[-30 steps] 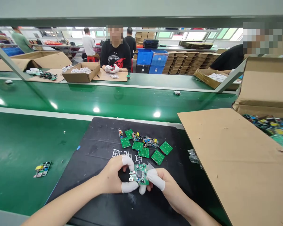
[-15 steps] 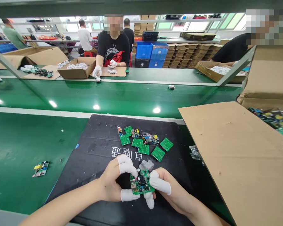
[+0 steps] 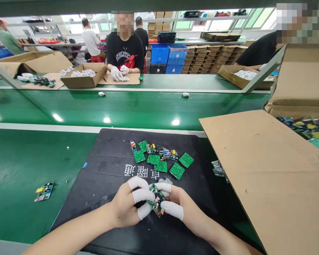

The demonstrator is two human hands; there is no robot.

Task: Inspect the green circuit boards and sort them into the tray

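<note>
Between my two hands is a green circuit board (image 3: 156, 202) with black and white components, held tilted above the black mat (image 3: 108, 198). My left hand (image 3: 133, 202), with white finger cots, pinches the board's left edge. White-capped fingers of my right hand (image 3: 177, 203) grip its right side. Part of the board is covered by the fingertips. Behind the hands lies a small greyish translucent piece (image 3: 166, 181), partly hidden. Farther up the mat, several green circuit boards (image 3: 177, 171) lie scattered, some face down and some with components (image 3: 168, 154) showing.
A single circuit board (image 3: 44, 192) lies on the green bench at left. A large cardboard sheet (image 3: 236, 159) slopes along the right, beside a box of boards (image 3: 305, 127). Across the green conveyor (image 3: 138, 109), a co-worker (image 3: 124, 53) sits near a carton (image 3: 81, 80) of white pieces.
The circuit board has been turned and tilted between my hands, and my right fingers have shifted their grip. Across the conveyor, the co-worker's hand has drawn back from a small white item.
</note>
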